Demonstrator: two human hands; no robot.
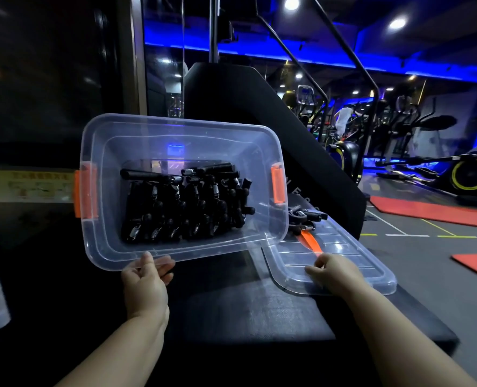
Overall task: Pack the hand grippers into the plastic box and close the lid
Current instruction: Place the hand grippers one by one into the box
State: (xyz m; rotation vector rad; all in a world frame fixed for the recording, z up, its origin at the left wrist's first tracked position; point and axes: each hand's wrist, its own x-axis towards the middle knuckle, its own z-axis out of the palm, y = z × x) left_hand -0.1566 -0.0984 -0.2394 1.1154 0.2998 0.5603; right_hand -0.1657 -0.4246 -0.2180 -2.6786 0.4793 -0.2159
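**A:** Two clear pieces are before us, over a dark padded surface point(245, 311). Which is the bigger?

**B:** The plastic box point(136, 152). Our left hand point(145, 277) grips its near rim, thumb over the edge and fingers underneath. The box tips so that its opening faces us.

**A:** And the lid?

**B:** The lid point(371, 277) lies flat on the padded surface, to the right of that grip, and the box's right corner overlaps it in our view. Our right hand point(329, 270) lies on its near end with the fingers curled. Whether they pinch the lid or only rest on it, we cannot tell.

**A:** Where are the hand grippers?

**B:** Most of the hand grippers point(187, 202) are heaped inside the box, straight beyond the left grip, black handles and steel springs tangled together.

**A:** Do we see any outside?

**B:** A few loose grippers point(304, 219) lie at the lid's far end, beyond the right hand and just beside the box's right wall.

**A:** Smaller still?

**B:** A left latch point(86, 194) and a right latch point(278, 184), both orange, sit on the box's two short ends. An orange strip point(311, 241) runs along the lid from the loose grippers toward our right fingers.
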